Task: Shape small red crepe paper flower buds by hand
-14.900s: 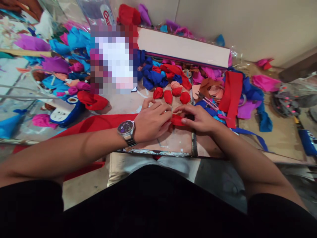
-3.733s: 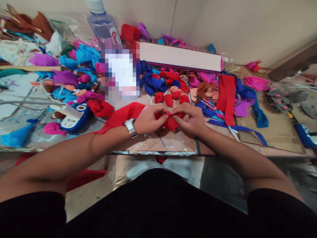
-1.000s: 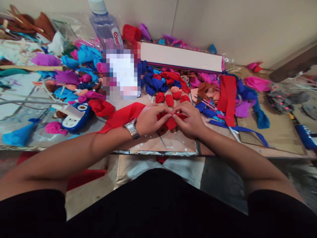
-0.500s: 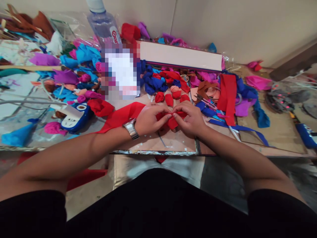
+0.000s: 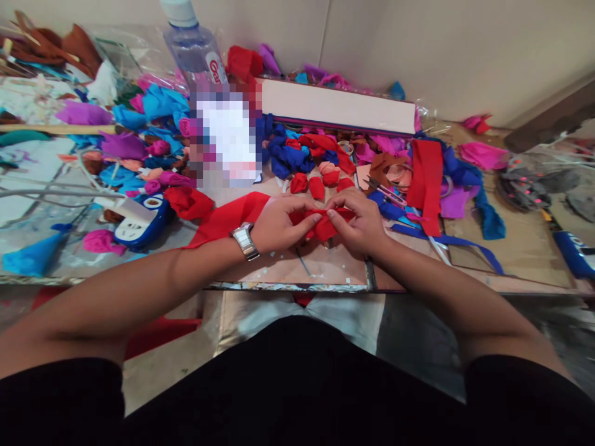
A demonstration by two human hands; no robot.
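Red fabric strip [image 5: 232,218]: lies on the table [image 5: 288,263], running from the left wrist toward the centre, where its end is bunched into a small red fold [image 5: 323,226] between both hands.

Edges and room: the table's near edge sits just below the hands, with a narrow bare band of board between edge and knuckles. Beyond the hands the room is tight: four small red rolled pieces [image 5: 318,184] lie just past the fingertips, blue scraps [image 5: 288,152] behind them, and a long pale box [image 5: 339,106] along the wall. Scissors [image 5: 388,191] and a broad red band [image 5: 427,179] lie close to the right. To the left, a blue-and-white device [image 5: 139,223] and a red crumpled piece [image 5: 188,201] are near the left forearm. A water bottle [image 5: 193,46] stands at the rear left.

Hands: the left hand [image 5: 279,223], with a wristwatch [image 5: 244,240], is closed with thumb and fingers pinched on the bunched fold. The right hand [image 5: 360,223] is likewise curled, fingertips clamped on the same fold from the other side. The two hands are nearly touching over it.

Change: against the picture half a second earlier, hands and strip hold almost the same position, the fold sitting slightly flatter between the fingertips. Nearly fifteen seconds ago the hands lay lower and flatter on the board, the strip spread wide.
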